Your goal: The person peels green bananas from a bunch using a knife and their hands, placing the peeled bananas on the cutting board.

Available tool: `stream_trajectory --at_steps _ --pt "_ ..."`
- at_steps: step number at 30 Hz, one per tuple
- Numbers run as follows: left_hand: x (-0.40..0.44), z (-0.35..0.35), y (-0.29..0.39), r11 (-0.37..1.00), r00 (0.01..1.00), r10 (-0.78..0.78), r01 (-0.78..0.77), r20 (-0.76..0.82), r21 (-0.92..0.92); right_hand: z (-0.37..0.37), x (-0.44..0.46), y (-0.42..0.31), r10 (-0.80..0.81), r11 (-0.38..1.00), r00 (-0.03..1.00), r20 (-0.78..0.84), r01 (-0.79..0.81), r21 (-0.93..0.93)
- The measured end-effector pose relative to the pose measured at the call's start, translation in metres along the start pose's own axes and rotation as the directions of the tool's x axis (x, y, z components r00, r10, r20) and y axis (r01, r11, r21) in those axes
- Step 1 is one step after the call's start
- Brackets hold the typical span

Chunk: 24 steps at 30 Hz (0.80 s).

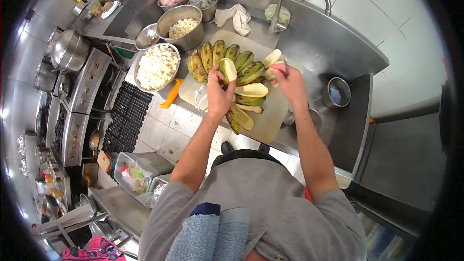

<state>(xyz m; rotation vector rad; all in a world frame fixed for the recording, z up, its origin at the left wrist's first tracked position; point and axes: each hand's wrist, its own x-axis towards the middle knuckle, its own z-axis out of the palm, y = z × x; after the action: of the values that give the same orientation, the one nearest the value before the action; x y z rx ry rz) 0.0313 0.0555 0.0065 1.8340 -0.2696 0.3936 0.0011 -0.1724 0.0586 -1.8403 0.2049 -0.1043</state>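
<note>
My left hand (221,93) is closed around a partly peeled green plantain (228,70), its pale flesh facing up. Fingers bent together, my right hand (290,83) grips a thin grey tool (285,63); its kind is unclear. Between and behind my hands, a bunch of unpeeled green plantains (219,52) with dark blotches lies on the cutting board (273,118). Strips of peel (252,90) lie just right of my left hand, and more pale pieces (272,58) are by my right hand. A white looped item (200,97) rests at the board's left side.
Left of the board stand a bowl of white cubes (157,67) and a pot of cut pieces (190,38). An orange handle (171,94) juts over the counter edge. A faucet (278,19) arches over the sink, which holds a metal container (337,92). A cloth (234,18) lies behind.
</note>
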Motion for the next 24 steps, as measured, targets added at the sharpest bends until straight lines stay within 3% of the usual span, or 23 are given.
stream_trajectory --at_steps 3,8,12,13,16,21,24 --pt "-0.001 -0.004 0.0 0.975 0.999 -0.04 0.047 0.036 -0.216 0.03 0.015 -0.022 -0.11 0.992 0.977 0.183 0.095 0.088" --pt "0.012 -0.031 0.038 0.992 0.966 -0.11 0.12 0.236 -0.031 0.068 0.026 -0.035 -0.276 0.957 0.918 0.286 0.291 -0.009" --pt "0.018 -0.04 0.05 0.992 0.971 -0.12 0.107 0.209 0.07 0.063 0.027 -0.046 -0.191 0.976 0.912 0.363 0.214 -0.024" --pt "0.019 -0.04 0.053 0.996 0.986 -0.075 0.067 0.148 0.06 0.064 0.027 -0.046 -0.206 0.974 0.909 0.362 0.227 -0.016" --pt "0.02 -0.042 0.058 0.945 0.985 0.021 -0.075 0.171 0.318 0.069 0.026 -0.04 -0.281 0.956 0.901 0.329 0.295 0.008" --pt "0.018 -0.028 0.06 0.91 0.996 0.017 -0.053 0.09 0.411 0.079 0.014 -0.037 -0.404 0.913 0.898 0.175 0.406 0.022" --pt "0.018 -0.024 0.06 0.904 0.996 0.04 -0.071 0.082 0.422 0.076 0.017 -0.033 -0.371 0.928 0.91 0.188 0.37 0.037"
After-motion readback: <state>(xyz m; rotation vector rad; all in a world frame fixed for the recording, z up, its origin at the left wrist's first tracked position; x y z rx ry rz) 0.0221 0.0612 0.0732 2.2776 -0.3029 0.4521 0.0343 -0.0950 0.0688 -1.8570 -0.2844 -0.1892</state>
